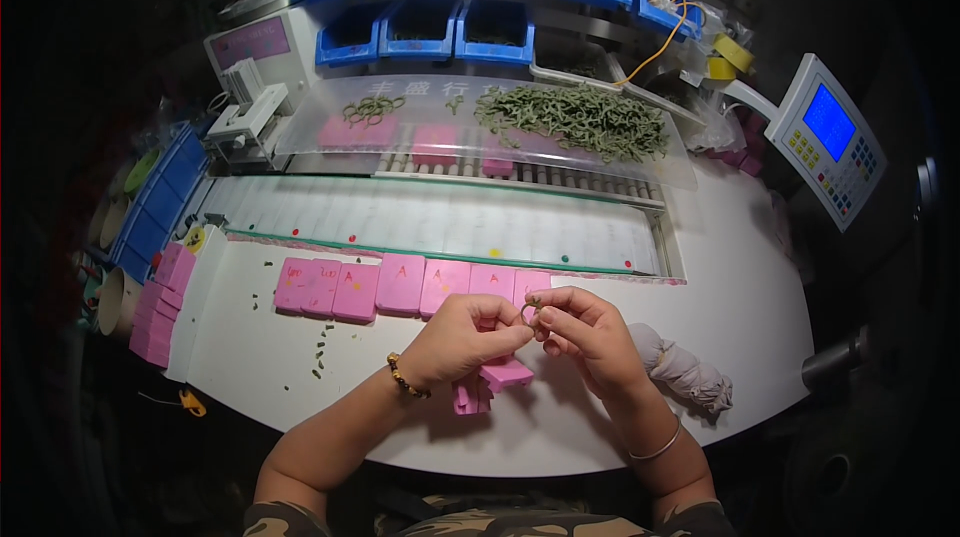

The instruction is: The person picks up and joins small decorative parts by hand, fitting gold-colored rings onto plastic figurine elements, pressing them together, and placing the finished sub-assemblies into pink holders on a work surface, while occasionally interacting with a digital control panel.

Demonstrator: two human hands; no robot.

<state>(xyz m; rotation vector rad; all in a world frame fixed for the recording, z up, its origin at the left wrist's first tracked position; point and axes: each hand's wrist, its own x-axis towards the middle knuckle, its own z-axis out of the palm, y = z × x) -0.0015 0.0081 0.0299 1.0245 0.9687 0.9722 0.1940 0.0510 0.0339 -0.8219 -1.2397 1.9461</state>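
Note:
A small olive-green ring [528,315] is held up over the front middle of the white table. My left hand [462,339] pinches it from the left, thumb against the curled fingers. From the other side my right hand [592,333] grips it between thumb and forefinger. Just beneath my hands lie pink rubber mold pieces [508,374], partly covered by my left hand. Behind them runs a row of flat pink mold blocks [402,283] with red marks. A pile of similar green pieces [570,122] rests on a clear sheet at the back, with a few rings [372,111] to its left.
Blue bins [495,32] stand at the back. A roller conveyor [430,222] crosses the table. A control panel with a blue screen [830,137] stands at the right. A grey cloth bundle [690,372] lies beside my right forearm. Pink blocks [155,322] stack at the left.

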